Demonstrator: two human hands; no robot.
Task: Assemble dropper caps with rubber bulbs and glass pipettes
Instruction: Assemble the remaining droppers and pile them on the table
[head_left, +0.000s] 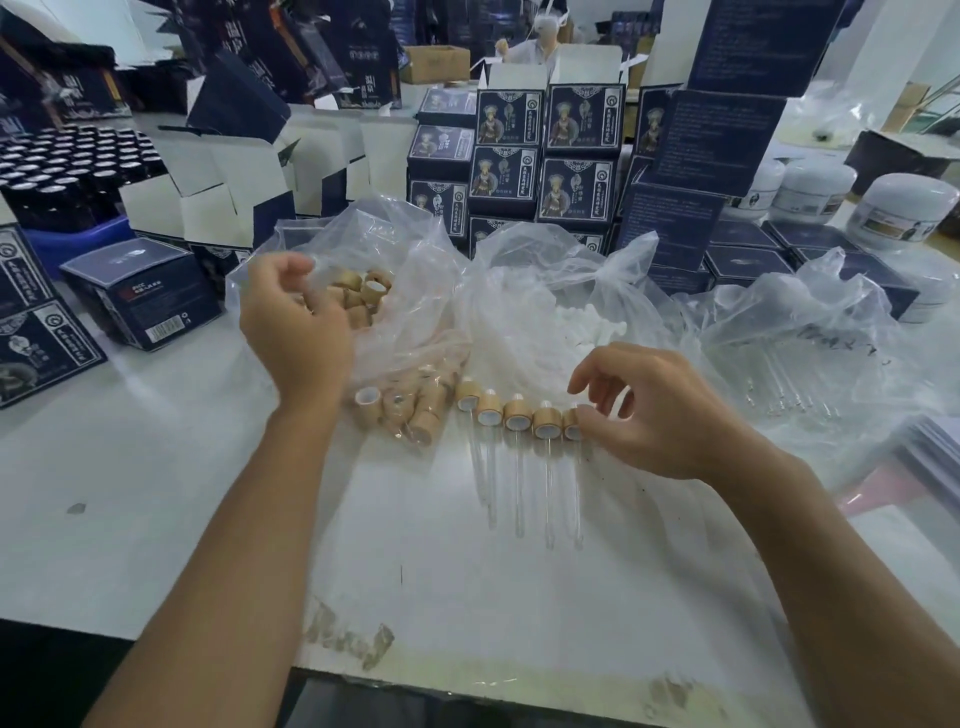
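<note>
Several assembled droppers (517, 415) lie side by side on the white table (457, 597), bamboo caps away from me and glass tubes pointing at me. My right hand (670, 415) hovers at the right end of the row. Its thumb touches the last cap (571, 427) and its fingers are loosely curled above. My left hand (296, 338) reaches into a clear bag of loose bamboo caps (363, 296), fingers loosely curled with nothing visibly held. More caps (410, 410) lie in the bag's lower fold. White rubber bulbs (576, 322) fill a middle bag. Glass pipettes (789, 395) lie in a bag on the right.
Dark blue printed boxes (524, 171) are stacked behind the bags, and another blue box (140, 296) lies at the left. Open white cartons (218, 192) and dark jars (67, 161) stand at the back left. White cream jars (904, 208) sit far right. A person works in the background.
</note>
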